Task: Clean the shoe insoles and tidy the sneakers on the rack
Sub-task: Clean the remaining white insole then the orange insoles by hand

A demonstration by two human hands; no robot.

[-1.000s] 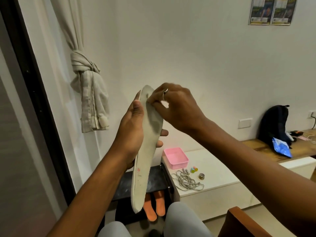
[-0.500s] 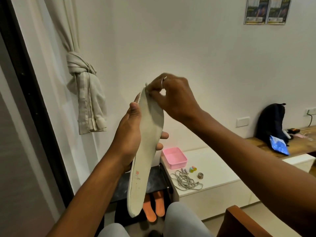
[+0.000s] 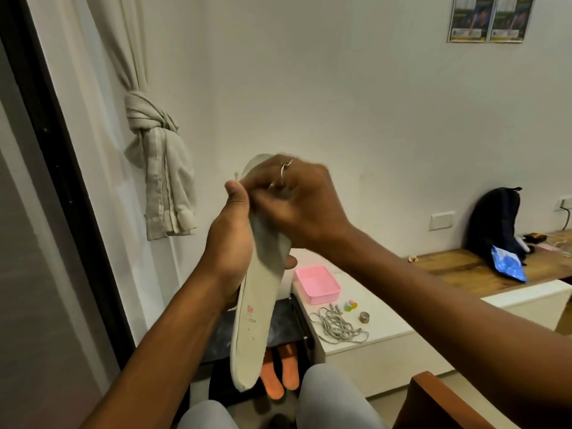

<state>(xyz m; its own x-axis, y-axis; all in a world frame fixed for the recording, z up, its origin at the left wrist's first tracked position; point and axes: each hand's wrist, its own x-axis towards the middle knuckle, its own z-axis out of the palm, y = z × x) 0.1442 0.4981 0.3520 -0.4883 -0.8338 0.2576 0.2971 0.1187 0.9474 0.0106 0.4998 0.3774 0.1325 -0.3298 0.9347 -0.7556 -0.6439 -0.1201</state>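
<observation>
The left hand (image 3: 229,243) grips the insole (image 3: 257,320) around its middle from the left. The thumb lies straight up along the near edge. The fingers wrap behind, and one fingertip shows past the right edge. The right hand (image 3: 297,205) comes in from the right with its fingers curled over the upper part of the insole, just below the toe end. Their tips reach the left edge and touch the left thumb. This hand is blurred, so I cannot tell where its thumb sits. A ring (image 3: 284,171) shows on one finger.

The insole is pale grey and held nearly upright in the air, toe end up and heel end down. A small red mark (image 3: 250,308) is printed on its lower half.

Behind and below the heel end, two orange insoles (image 3: 278,376) lie side by side in a dark rack (image 3: 223,332). To the right of the insole stands a white cabinet (image 3: 387,335). It bears a pink tray (image 3: 317,283), a tangle of grey laces (image 3: 337,328) and a few small coloured bits (image 3: 351,305). Far to the right of the insole, a black backpack (image 3: 495,224) and a blue packet (image 3: 507,263) rest on a wooden top (image 3: 464,270). To the left of the insole hangs a knotted curtain (image 3: 161,168). Below the heel end are the person's knees (image 3: 328,397) in grey trousers.
</observation>
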